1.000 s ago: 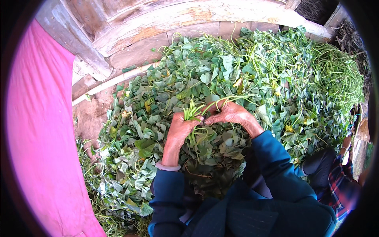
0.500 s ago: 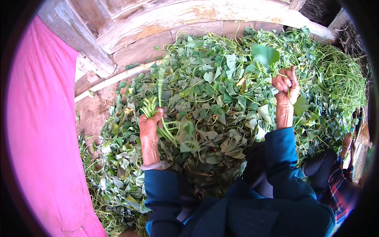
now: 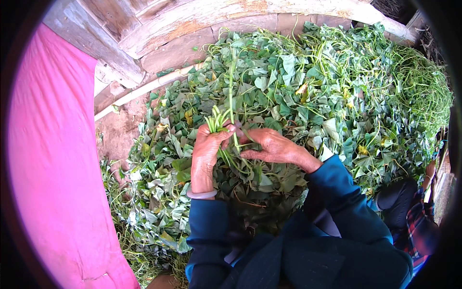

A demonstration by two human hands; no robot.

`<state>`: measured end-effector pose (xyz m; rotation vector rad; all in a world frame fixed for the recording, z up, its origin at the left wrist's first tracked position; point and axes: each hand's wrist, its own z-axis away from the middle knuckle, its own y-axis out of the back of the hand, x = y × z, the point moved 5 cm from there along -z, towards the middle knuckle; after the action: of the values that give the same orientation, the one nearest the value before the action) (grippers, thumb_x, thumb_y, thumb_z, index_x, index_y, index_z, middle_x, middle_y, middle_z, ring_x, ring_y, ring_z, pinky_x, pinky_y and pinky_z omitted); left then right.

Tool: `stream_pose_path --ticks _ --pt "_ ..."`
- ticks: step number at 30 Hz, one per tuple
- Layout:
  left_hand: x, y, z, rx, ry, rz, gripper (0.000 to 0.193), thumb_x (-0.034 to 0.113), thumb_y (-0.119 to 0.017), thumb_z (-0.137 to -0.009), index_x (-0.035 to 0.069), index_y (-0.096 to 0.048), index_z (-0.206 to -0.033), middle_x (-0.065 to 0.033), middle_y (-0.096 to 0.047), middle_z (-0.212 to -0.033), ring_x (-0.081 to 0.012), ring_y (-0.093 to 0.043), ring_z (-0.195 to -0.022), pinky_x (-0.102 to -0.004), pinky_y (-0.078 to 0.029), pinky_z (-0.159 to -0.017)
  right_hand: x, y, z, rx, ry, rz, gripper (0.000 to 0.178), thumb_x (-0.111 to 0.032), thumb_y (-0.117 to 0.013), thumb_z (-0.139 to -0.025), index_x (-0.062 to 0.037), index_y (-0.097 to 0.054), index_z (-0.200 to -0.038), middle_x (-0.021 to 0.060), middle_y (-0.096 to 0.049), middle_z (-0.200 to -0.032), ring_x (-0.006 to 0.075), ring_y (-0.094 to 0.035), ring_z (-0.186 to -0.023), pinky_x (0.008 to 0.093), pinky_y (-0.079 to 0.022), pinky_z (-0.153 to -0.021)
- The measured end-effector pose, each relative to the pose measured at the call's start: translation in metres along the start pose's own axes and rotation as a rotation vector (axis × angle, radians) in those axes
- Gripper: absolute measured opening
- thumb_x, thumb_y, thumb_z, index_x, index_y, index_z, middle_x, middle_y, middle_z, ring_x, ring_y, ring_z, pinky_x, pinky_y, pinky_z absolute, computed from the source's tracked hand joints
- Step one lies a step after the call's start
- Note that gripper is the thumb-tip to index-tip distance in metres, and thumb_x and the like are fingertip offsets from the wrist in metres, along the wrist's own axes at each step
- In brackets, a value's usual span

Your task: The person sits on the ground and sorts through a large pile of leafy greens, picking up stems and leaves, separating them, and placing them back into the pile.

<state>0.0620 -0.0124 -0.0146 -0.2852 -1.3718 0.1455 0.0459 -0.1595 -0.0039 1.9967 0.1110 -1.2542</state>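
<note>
My left hand [image 3: 206, 154] is closed round a small bunch of cut green stems [image 3: 216, 120], their pale ends showing above the thumb. One longer green stem [image 3: 232, 86] stands up past that bunch, beside the thumb. From the right, my right hand [image 3: 274, 147] meets the left, its thumb and fingers closed on the lower part of the longer stem; its fingertips are slightly blurred. Under both hands spreads a big heap of leafy green vines [image 3: 269, 111], with heart-shaped leaves, some wilted or yellow.
Pink cloth [image 3: 62, 159] hangs along the left side. A pale pole [image 3: 149, 90] and a wooden beam [image 3: 202, 19] border the heap at the back. Tangled bare stems [image 3: 423, 91] lie far right. Another person in a checked sleeve [image 3: 415, 226] sits at the lower right.
My right hand has come from the far right of the heap, down and left to my left hand. My left hand has shifted slightly right, still holding the bunch.
</note>
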Motion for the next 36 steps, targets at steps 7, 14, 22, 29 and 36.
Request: stream_pose_path --ticks 7,14,22,29,36 --pt "0.0 -0.006 0.002 0.085 0.071 -0.153 0.015 0.015 -0.067 -0.076 0.003 -0.065 -0.085 -0.0027 -0.06 -0.064 -0.0055 -0.044 -0.045 -0.0195 -0.033 -0.04 0.02 0.002 0.001 0.025 -0.243 -0.248 0.019 -0.018 -0.056 -0.084 0.0001 -0.055 -0.079 0.0132 -0.056 -0.061 0.0251 -0.056 -0.055 0.0351 -0.042 -0.052" --pt "-0.012 -0.02 0.005 0.086 0.079 -0.283 0.012 0.013 -0.067 -0.076 0.003 -0.062 -0.072 0.0034 -0.05 -0.054 -0.0048 -0.04 -0.043 -0.02 -0.029 -0.04 0.013 0.018 -0.002 0.173 -0.054 0.311 0.012 -0.008 -0.055 -0.077 -0.0012 -0.048 -0.07 0.0132 -0.053 -0.06 0.0306 -0.055 -0.055 0.0389 -0.04 -0.046" --pt "-0.009 -0.021 0.013 0.022 0.178 -0.227 0.005 0.002 -0.062 -0.075 0.0 -0.063 -0.079 0.0005 -0.053 -0.057 -0.0047 -0.04 -0.046 -0.0209 -0.03 -0.041 0.049 0.067 0.007 0.275 0.076 0.693 0.028 0.003 -0.052 -0.062 -0.0067 -0.06 -0.087 0.0078 -0.059 -0.079 0.0251 -0.059 -0.057 0.0335 -0.049 -0.051" --pt "0.0 0.009 0.011 0.167 0.002 -0.066 0.013 0.01 -0.068 -0.074 0.0 -0.063 -0.083 -0.0051 -0.061 -0.067 -0.0056 -0.042 -0.043 -0.0191 -0.029 -0.037 0.081 0.064 0.022 -0.112 -0.642 1.008 0.041 -0.028 -0.056 -0.082 -0.0036 -0.048 -0.114 0.0143 -0.054 -0.106 0.0269 -0.05 -0.105 0.0378 -0.042 -0.086" --pt "-0.008 -0.002 0.008 0.194 -0.021 -0.086 0.008 0.006 -0.068 -0.072 0.004 -0.066 -0.08 0.0043 -0.052 -0.055 -0.0028 -0.04 -0.043 -0.0182 -0.03 -0.038 0.005 0.019 -0.009 0.104 -0.099 -0.17 0.035 -0.02 -0.058 -0.082 -0.0011 -0.052 -0.11 0.0175 -0.06 -0.095 0.0283 -0.059 -0.09 0.0357 -0.048 -0.077"
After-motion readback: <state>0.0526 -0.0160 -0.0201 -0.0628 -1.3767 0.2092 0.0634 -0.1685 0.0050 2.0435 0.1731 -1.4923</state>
